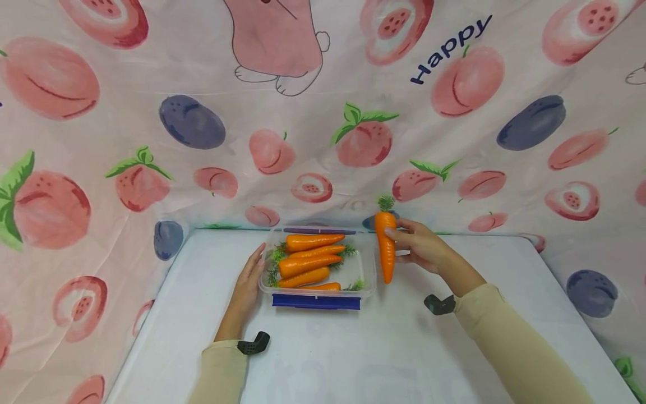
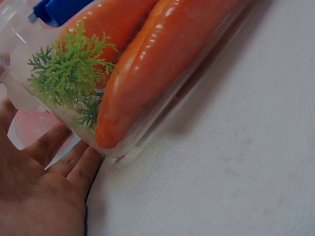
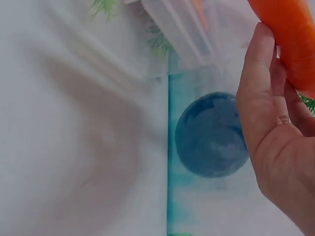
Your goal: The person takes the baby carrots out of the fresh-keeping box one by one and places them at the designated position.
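- From my remote seat I count five glossy orange carrots with green leafy tops [image 1: 310, 265] lying in the clear plastic box with dark-blue latch flaps [image 1: 369, 278], mostly tips toward 3 o'clock.
- A sixth glossy orange carrot [image 1: 387, 247] is outside, just beyond the box's wall at 3 o'clock, leaves toward 12 and tip toward 6. By my judgement it is the only one left unboxed in view; I can't tell whether it is going in or coming out.
- My right hand [image 1: 419, 245] pinches that carrot between thumb and fingers. My left hand [image 1: 249, 276], well apart from it, rests against the box at 9 o'clock, fingers fairly straight.
- The box has no lid on, and bare floor shows inside toward 4 o'clock.
- The lowest carrot, near 6 o'clock, is partly hidden behind the rim; leaves overlap, so more could lie underneath.
- The left wrist view cuts off the carrots' far ends. The right wrist view crops the held carrot and blurs the box, so I can't tell how high it hangs above the white table [image 1: 323, 359].
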Available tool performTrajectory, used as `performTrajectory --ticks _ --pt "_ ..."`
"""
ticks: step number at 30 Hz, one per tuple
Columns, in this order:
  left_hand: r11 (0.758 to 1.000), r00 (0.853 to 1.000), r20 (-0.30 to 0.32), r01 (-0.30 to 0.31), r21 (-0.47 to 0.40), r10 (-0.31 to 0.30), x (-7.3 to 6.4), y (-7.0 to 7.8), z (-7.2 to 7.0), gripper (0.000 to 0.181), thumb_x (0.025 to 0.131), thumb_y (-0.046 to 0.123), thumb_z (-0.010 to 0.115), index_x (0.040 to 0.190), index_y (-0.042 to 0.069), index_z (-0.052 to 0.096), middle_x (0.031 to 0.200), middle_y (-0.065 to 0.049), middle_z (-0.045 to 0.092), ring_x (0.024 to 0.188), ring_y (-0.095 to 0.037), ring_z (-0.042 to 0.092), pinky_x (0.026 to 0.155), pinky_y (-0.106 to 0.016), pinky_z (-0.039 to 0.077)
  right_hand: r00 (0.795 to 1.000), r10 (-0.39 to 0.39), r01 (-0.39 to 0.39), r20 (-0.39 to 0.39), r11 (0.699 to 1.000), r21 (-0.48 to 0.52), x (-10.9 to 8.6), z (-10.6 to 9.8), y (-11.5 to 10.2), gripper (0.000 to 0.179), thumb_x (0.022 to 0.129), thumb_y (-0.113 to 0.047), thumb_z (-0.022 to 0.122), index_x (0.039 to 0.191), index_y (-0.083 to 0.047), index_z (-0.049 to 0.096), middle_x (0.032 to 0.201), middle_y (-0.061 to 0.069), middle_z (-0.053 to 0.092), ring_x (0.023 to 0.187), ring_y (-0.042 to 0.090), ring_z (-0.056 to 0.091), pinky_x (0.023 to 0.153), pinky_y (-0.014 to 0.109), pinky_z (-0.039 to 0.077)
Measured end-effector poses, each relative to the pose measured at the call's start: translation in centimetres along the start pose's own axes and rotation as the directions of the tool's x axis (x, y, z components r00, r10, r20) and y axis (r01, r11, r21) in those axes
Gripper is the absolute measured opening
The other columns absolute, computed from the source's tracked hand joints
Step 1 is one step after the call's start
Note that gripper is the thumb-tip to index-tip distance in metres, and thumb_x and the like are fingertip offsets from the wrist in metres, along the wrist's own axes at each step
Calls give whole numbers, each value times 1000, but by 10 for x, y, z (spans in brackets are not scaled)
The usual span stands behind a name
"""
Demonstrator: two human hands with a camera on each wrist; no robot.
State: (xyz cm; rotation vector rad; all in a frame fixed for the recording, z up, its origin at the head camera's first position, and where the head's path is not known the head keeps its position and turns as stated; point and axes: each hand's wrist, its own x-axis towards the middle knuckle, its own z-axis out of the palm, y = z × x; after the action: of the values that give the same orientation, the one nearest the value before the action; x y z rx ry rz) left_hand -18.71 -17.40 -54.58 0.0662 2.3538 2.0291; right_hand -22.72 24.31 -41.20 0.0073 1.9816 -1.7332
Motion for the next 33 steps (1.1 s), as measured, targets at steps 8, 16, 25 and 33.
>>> performTrajectory --ticks 8,16,25,33 --pt "1000 1000 5 1 -4 -1 0 1 0 51 109 47 39 158 36 35 169 -1 27 158 -29 21 129 -57 11 999 0 0 -39 1000 18 -3 -9 13 65 103 -39 60 150 -3 32 126 8 56 108 22 64 90 41 61" --pt "1000 1000 6 -4 0 4 -1 1 -1 50 110 46 38 158 36 35 169 -2 27 157 -29 21 129 -57 11 998 14 -12 -62 999 36 0 -14 31 64 102 -40 61 147 -3 34 119 5 60 103 20 65 89 40 62" --pt "998 1000 22 8 -59 -7 -2 1 0 52 109 47 39 159 35 34 169 1 26 158 -27 20 129 -55 13 993 60 -59 -106 998 11 10 -23 57 72 100 -44 64 151 -4 34 121 5 62 105 22 65 92 37 60" --pt "998 1000 22 13 -63 -11 -1 1 0 52 109 46 39 159 34 34 170 0 25 158 -28 19 129 -56 12 988 96 -99 -122 995 -24 18 -23 70 73 98 -49 66 149 -7 36 129 9 59 110 24 62 88 31 59"
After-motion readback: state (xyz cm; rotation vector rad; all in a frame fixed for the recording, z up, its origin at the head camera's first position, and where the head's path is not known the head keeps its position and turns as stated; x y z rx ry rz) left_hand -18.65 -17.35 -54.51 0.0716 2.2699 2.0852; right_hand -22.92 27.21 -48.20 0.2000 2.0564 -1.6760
